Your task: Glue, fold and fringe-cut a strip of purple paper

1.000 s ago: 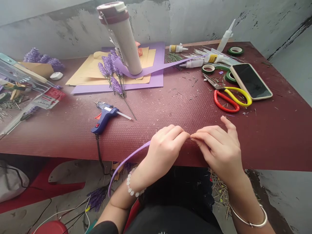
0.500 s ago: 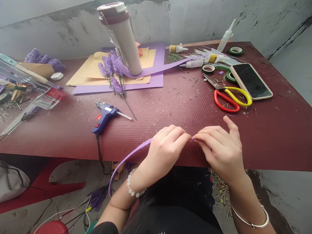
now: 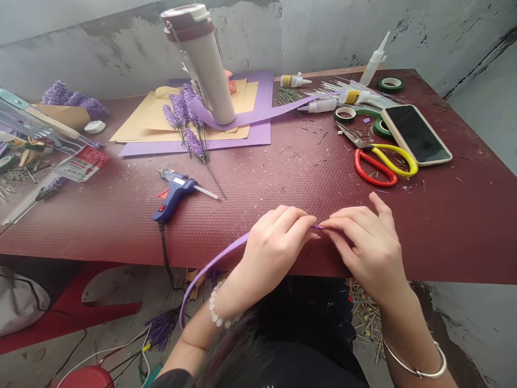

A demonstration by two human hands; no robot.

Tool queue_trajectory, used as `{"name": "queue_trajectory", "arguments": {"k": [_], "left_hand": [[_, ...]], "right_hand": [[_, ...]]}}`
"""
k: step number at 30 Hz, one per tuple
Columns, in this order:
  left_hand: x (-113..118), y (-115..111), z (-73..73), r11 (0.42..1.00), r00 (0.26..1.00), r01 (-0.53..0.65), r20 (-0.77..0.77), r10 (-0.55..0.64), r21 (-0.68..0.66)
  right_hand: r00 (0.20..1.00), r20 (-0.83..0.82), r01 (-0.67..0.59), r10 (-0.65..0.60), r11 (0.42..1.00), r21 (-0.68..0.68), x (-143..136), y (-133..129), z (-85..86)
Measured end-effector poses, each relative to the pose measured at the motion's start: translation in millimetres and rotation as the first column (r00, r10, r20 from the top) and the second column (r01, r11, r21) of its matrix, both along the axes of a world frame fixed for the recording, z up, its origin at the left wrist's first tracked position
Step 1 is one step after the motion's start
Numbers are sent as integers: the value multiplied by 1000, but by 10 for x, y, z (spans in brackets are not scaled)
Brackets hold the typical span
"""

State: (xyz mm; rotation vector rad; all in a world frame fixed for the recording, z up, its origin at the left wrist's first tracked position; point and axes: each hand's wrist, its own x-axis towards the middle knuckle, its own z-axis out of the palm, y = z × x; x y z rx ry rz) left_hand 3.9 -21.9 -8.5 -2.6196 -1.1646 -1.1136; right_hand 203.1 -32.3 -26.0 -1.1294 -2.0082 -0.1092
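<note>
In the head view, looking down from over the person's shoulder, I see both bare hands meet just above the near edge of the dark red surface (image 3: 464, 226). The right hand (image 3: 365, 242) pinches the end of a narrow purple strip (image 3: 214, 261) between thumb and forefinger, its little finger lifted clear, probably to stay out of such fine work. The left hand (image 3: 278, 242) curls over the same strip, thumb tip slightly parted from forefinger, and a thin bit shows between the two hands. The rest bows out behind the left hand and hangs past the edge near the forearm, likely so the loose length stays out of the way (what the left palm hides, I can't tell).

A blue glue gun (image 3: 175, 196) lies on its side to the left, within easy reach, I'd say. Farther back, a tall tumbler (image 3: 216, 81) stands on a wider purple strip (image 3: 262, 113) and brown paper (image 3: 137, 123), perhaps serving as a weight. Scissors (image 3: 375, 153) rest at the right with handles toward the person, handy for picking up, beside a phone (image 3: 418, 134).
</note>
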Motion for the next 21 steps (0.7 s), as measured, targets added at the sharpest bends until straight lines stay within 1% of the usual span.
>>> {"name": "queue_trajectory", "arguments": {"k": [3, 7, 10, 13, 17, 21], "left_hand": [[12, -18, 13, 1000, 1000, 27, -7, -27, 3], [14, -27, 26, 999, 999, 15, -33, -14, 38], [3, -17, 36, 999, 999, 8, -35, -6, 52], [-9, -10, 48, 1000, 1000, 5, -16, -4, 30], [5, -15, 58, 1000, 1000, 15, 4, -15, -7], [32, -25, 42, 999, 999, 27, 34, -28, 21]], "right_hand": [[1000, 15, -1, 0, 1000, 20, -31, -7, 11], [1000, 2, -15, 15, 1000, 11, -38, -11, 32], [999, -30, -23, 23, 999, -26, 23, -2, 53], [998, -54, -25, 23, 998, -49, 100, 8, 72], [999, -34, 17, -17, 1000, -3, 117, 2, 86], [999, -27, 21, -20, 999, 47, 35, -13, 79]]}}
